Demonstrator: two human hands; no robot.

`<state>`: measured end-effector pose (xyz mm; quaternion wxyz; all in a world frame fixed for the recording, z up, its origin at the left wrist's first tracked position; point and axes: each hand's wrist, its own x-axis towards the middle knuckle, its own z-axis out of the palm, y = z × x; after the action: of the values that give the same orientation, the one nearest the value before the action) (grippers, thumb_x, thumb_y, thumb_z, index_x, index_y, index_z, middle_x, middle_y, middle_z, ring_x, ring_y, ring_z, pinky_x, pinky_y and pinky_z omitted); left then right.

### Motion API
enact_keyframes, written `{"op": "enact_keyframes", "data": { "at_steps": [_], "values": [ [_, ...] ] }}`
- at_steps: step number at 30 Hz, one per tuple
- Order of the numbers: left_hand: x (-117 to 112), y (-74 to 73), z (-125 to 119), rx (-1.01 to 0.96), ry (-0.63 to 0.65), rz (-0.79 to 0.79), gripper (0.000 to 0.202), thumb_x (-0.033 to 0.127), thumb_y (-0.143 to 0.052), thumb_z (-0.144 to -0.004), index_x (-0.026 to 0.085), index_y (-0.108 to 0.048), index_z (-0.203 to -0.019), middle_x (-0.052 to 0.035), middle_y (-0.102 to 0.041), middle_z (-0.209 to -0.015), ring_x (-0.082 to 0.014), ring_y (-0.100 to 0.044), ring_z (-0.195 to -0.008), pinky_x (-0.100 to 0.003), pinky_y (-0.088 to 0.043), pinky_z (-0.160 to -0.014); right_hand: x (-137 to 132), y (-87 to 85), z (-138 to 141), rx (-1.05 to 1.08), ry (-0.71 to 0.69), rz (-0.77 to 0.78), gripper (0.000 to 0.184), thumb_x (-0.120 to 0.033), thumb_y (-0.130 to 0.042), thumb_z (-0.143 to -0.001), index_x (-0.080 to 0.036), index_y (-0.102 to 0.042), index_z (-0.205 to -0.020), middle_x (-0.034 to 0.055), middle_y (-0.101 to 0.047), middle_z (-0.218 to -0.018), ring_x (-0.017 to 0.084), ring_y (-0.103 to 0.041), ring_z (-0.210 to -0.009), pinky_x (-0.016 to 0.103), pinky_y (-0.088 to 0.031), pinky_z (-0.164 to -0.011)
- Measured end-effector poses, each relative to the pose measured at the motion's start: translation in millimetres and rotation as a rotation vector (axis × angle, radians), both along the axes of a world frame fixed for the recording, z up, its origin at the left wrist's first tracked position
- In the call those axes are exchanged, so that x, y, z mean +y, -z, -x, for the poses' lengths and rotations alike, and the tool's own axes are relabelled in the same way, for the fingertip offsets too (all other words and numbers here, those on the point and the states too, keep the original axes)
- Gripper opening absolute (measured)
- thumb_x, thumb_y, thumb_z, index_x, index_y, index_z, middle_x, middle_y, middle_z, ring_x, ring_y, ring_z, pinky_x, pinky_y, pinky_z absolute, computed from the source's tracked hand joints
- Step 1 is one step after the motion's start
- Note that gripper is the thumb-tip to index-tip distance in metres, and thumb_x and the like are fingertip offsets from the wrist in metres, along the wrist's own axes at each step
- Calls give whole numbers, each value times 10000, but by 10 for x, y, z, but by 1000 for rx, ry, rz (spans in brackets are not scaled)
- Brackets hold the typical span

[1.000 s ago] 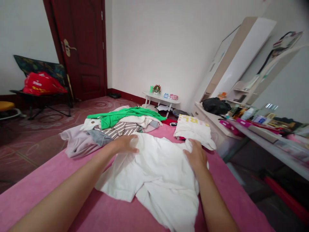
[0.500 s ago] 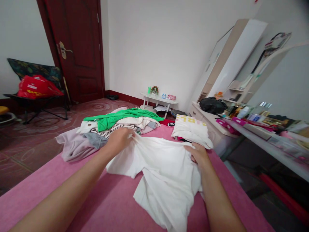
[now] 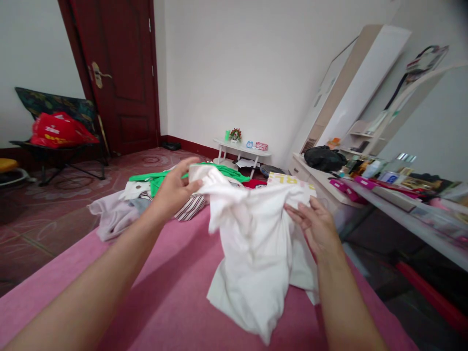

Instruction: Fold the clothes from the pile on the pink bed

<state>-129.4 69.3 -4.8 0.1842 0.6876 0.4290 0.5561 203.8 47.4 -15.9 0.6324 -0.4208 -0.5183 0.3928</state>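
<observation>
A white garment point(image 3: 256, 248), which looks like a T-shirt, hangs creased between my hands, its lower part spread over the pink bedcover point(image 3: 164, 287). My left hand point(image 3: 179, 187) pinches its upper left part between thumb and fingers, lifted in front of the clothes pile. At its upper right, my right hand point(image 3: 314, 222) has hold of the cloth, with the fingers partly behind it. Beyond the left hand lies a heap with a green garment point(image 3: 230, 171), a striped garment point(image 3: 190, 208) and a pale lilac garment point(image 3: 115, 214). A folded white top with yellow lettering point(image 3: 292, 180) sits behind the right hand.
On the right stands a dressing table point(image 3: 351, 197) crowded with bottles and a black bag point(image 3: 324, 159). A small white table point(image 3: 243, 147) is against the far wall. To the left, a folding chair point(image 3: 54, 105) holds a red bag point(image 3: 62, 130) near the dark red door point(image 3: 124, 73).
Both hands have lifted the white T-shirt's upper edge off the bed, the left one rising more. The cloth's left part has swung up from the bedcover, uncovering more of the striped garment.
</observation>
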Motion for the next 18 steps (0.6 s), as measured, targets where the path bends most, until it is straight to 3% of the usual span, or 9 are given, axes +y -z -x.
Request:
{"op": "enact_keyframes", "data": {
  "at_steps": [2, 4, 5, 7, 9, 10, 13, 15, 18],
  "values": [
    [114, 111, -54, 17, -274, -212, 649, 356, -627, -749, 214, -395, -1339, -143, -313, -1432, -292, -432, -1240, -435, -421, -967, 126, 60, 42, -30, 154, -139, 839, -311, -740, -648, -356, -311, -1368, 68, -352, -1442, 218, -555, -1145, 309, -495, -881],
    [146, 177, -119, 136, -359, -340, 657, 306, -624, -751, 210, -376, -1352, -134, -214, -1483, -294, -280, -1342, -456, -316, -1059, 207, 137, 38, -164, 250, -152, 977, -340, -732, -649, -401, -140, -1423, 58, -84, -1544, 254, -407, -1287, 354, -446, -949],
    [135, 201, -162, 189, -345, -361, 587, 281, -601, -768, 207, -420, -1321, -125, -252, -1471, -283, -282, -1341, -450, -300, -1070, 234, 185, 18, -240, 287, -127, 960, -358, -719, -657, -386, -146, -1427, 64, -67, -1547, 262, -398, -1292, 366, -442, -953],
    [87, 260, -275, 290, -223, -316, 380, 226, -540, -802, 202, -558, -1180, -99, -446, -1353, -245, -419, -1251, -406, -351, -1037, 276, 299, -44, -403, 288, -35, 789, -389, -676, -681, -287, -328, -1382, 107, -276, -1487, 265, -499, -1200, 372, -464, -918],
    [32, 356, -412, 412, -51, -171, 235, 196, -498, -819, 197, -657, -993, -69, -627, -1114, -207, -575, -1043, -343, -439, -932, 304, 423, -106, -580, 178, 130, 559, -396, -625, -703, -173, -539, -1208, 141, -581, -1221, 244, -626, -986, 349, -506, -810],
    [8, 416, -482, 482, 33, -82, 218, 196, -488, -824, 195, -676, -935, -58, -669, -1006, -192, -614, -936, -317, -466, -869, 313, 483, -125, -664, 100, 222, 470, -388, -606, -709, -139, -599, -1107, 135, -664, -1045, 230, -657, -866, 327, -515, -734],
    [-55, 602, -659, 660, 201, 84, 237, 244, -509, -822, 199, -678, -981, -56, -693, -951, -190, -633, -848, -289, -475, -788, 307, 613, -97, -834, -96, 386, 301, -327, -602, -700, -117, -658, -908, 86, -690, -707, 188, -649, -629, 250, -455, -537],
    [-102, 680, -726, 756, 296, 94, 306, 305, -556, -801, 227, -647, -1083, -61, -666, -1058, -212, -618, -942, -295, -458, -825, 277, 657, -5, -877, -162, 410, 205, -287, -606, -688, -130, -663, -807, 58, -665, -615, 155, -615, -544, 218, -401, -471],
    [-188, 705, -757, 869, 417, 135, 514, 529, -615, -725, 267, -599, -1167, -65, -646, -1083, -247, -614, -960, -308, -457, -802, 219, 707, 187, -866, -240, 485, 178, -318, -592, -706, -146, -635, -684, 10, -599, -500, 121, -546, -442, 206, -368, -421]
  ]
}}
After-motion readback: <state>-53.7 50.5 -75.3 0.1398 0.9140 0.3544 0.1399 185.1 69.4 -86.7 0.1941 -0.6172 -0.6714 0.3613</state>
